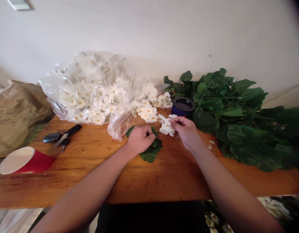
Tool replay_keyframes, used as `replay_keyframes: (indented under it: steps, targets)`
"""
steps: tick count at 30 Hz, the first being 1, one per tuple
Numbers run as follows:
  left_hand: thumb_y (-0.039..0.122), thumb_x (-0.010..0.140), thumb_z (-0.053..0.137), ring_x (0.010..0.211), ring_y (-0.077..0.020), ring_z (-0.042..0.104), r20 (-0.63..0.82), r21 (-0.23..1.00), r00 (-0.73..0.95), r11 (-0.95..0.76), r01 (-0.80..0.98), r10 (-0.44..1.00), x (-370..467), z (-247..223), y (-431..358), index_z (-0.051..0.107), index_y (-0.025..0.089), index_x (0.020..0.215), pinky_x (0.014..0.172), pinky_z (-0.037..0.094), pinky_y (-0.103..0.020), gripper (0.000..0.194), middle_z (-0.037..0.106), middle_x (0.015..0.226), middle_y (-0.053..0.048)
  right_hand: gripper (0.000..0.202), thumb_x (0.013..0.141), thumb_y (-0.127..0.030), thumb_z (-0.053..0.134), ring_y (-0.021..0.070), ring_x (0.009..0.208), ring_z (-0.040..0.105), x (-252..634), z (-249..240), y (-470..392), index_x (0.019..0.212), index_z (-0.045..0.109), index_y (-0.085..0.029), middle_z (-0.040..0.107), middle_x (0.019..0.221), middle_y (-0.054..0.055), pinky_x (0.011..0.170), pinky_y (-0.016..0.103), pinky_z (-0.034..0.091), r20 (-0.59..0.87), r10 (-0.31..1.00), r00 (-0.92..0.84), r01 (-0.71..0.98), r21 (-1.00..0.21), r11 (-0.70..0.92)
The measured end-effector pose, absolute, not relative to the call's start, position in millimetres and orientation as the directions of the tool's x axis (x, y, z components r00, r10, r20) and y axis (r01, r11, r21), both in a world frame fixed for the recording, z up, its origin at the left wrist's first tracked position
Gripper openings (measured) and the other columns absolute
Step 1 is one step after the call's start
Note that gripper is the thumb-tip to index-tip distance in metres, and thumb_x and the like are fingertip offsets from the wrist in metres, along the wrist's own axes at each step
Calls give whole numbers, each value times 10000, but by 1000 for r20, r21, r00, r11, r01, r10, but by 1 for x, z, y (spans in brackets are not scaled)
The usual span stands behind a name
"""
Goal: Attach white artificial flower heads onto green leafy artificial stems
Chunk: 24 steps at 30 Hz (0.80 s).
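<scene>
My left hand (140,139) is closed around a small bunch of green artificial leaves (150,153), held just above the wooden table; the stem inside the fist is hidden. Between the thumb and fingers of my right hand (185,131) is a sprig of white artificial flowers (166,127). The sprig's stem points toward my left fist. Just beyond both hands lie more white flowers with yellow centres (148,112). A round dark blue pot with a black rim (183,106) stands right behind my right hand.
A clear plastic bag (91,87) full of white flowers covers the back left. Green leaf stems (224,106) are heaped along the right. On the left are black-handled pliers (63,137), a tipped red paper cup (39,160) and a brown paper bag (18,116). A wall rises behind the table (164,181).
</scene>
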State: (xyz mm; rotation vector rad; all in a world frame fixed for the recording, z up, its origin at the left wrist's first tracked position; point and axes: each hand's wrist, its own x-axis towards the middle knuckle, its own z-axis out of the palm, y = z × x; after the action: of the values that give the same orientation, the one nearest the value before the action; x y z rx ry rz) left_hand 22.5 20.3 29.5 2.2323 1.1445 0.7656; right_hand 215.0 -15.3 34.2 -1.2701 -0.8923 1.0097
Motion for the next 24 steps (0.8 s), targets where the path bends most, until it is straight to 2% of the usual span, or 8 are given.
replay_keyframes:
  steps: [5, 9, 14, 24]
  targets:
    - [164, 737, 505, 557, -109, 471, 242, 663, 486, -509, 549, 840, 21, 31, 21, 486, 175, 588, 563, 328, -234, 150, 520, 567, 22, 376, 626, -489, 791, 78, 476, 472, 216, 35, -14, 765, 607, -191, 553, 601, -47, 430, 211, 369, -22, 960, 279, -113, -994, 10]
    - [167, 777, 491, 603, -118, 496, 226, 651, 518, -524, 549, 825, 18, 36, 23, 501, 178, 634, 582, 347, -235, 144, 541, 621, 17, 418, 654, -481, 780, 94, 551, 538, 220, 35, -13, 900, 604, -193, 623, 712, -25, 487, 216, 401, -39, 986, 164, -139, -990, -16]
    - [142, 834, 446, 695, -131, 534, 224, 611, 632, -612, 502, 742, 12, 43, 25, 542, 183, 752, 651, 384, -236, 133, 582, 715, 4, 552, 529, -354, 871, 146, 784, 628, 225, 32, -10, 985, 610, -184, 684, 958, 30, 688, 262, 489, -4, 988, 154, -96, -995, 11]
    - [224, 924, 417, 729, -143, 538, 325, 569, 649, -690, 447, 688, 17, 27, 27, 524, 186, 813, 702, 397, -254, 158, 583, 751, -7, 397, 624, -353, 765, 120, 653, 570, 223, 28, -5, 930, 589, -170, 656, 822, 6, 575, 234, 440, 70, 976, 206, 0, -997, 72]
